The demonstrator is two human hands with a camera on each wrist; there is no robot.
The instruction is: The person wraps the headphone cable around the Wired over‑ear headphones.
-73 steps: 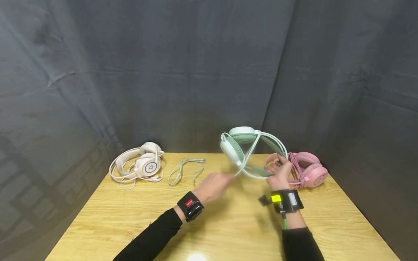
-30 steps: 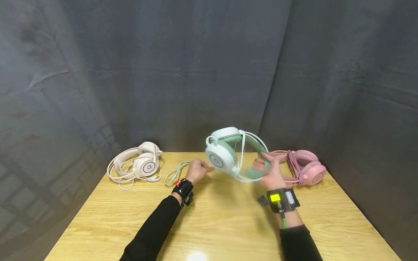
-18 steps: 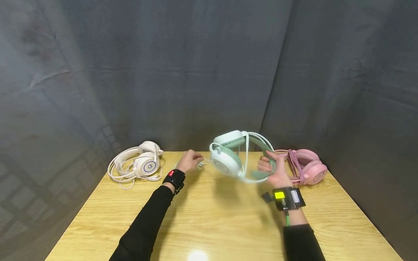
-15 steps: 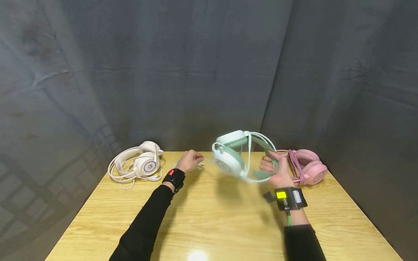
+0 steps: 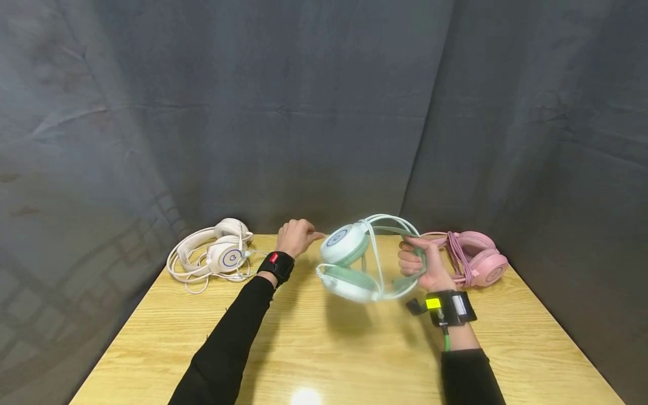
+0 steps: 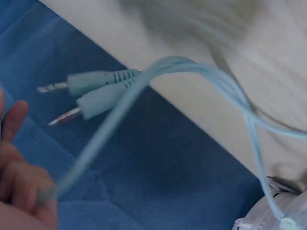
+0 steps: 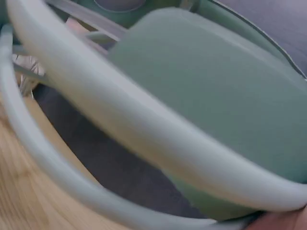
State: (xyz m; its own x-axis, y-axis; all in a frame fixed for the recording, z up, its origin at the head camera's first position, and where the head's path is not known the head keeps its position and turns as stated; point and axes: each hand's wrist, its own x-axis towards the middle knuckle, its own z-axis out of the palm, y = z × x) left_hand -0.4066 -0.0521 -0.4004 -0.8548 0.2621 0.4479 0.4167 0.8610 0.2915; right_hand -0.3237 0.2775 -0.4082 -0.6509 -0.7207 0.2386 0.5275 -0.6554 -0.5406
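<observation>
R hand (image 5: 422,264) clamped on mint headset's (image 5: 349,250) band, held up above table (image 5: 314,343), just L of pink headset (image 5: 481,259); L hand (image 5: 296,237), farther L of pink headset, pinching mint cable (image 6: 101,139)

Ring logos (image 5: 337,237) on headphone earcups (image 5: 352,241)

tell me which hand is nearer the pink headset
Right. The right hand is just left of the pink headset; the left hand is farther left, past the mint headset.
</observation>
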